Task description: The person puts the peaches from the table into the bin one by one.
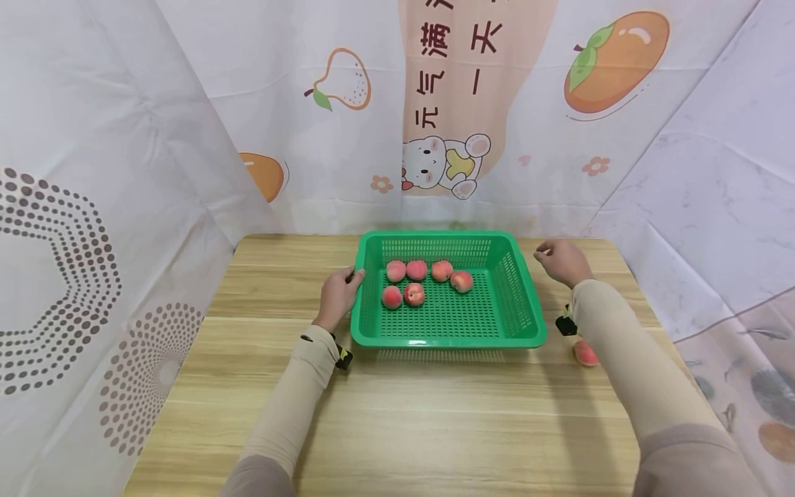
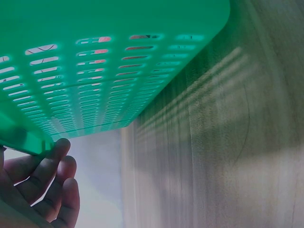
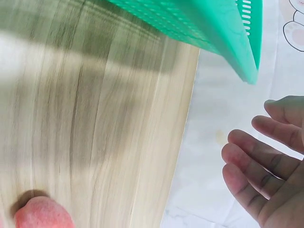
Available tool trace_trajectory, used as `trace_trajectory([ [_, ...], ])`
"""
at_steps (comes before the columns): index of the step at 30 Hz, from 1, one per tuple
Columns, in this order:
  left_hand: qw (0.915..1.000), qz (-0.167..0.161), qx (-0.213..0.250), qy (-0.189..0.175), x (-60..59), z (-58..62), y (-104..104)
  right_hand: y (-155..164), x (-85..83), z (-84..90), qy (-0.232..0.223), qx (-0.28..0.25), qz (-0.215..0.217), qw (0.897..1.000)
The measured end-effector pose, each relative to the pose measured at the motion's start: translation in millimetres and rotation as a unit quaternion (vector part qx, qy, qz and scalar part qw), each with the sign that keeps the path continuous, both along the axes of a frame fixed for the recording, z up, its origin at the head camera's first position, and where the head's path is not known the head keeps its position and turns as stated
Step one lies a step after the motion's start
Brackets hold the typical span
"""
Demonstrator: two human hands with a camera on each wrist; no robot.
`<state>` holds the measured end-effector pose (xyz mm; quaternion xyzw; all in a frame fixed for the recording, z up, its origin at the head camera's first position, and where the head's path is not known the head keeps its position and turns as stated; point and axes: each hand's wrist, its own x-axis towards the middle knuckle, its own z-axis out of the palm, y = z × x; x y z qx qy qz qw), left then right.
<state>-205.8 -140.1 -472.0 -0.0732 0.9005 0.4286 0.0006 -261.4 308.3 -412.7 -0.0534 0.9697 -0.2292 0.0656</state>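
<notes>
A green perforated plastic basket stands on the table, with several red-and-yellow peaches grouped in its left half. At the basket's left rim my left hand pinches the edge between thumb and fingers; the left wrist view shows those fingers curled under the rim. Off the basket's right side, my right hand hovers apart from the rim. Its fingers are loosely bent and hold nothing, as the right wrist view shows. One more peach lies on the table by the right forearm, which partly covers it.
The wood-grain table reaches back to a white printed curtain behind the basket. More patterned cloth hangs along the right side, and dotted cloth along the left.
</notes>
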Motion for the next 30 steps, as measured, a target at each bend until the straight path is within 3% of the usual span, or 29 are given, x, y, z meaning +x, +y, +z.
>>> trace_trajectory([
  [30,0.9999,-0.001,-0.011,0.000,-1.3,0.1,0.6,38.0,7.6,0.9,-0.011,0.055,-0.023,0.998],
])
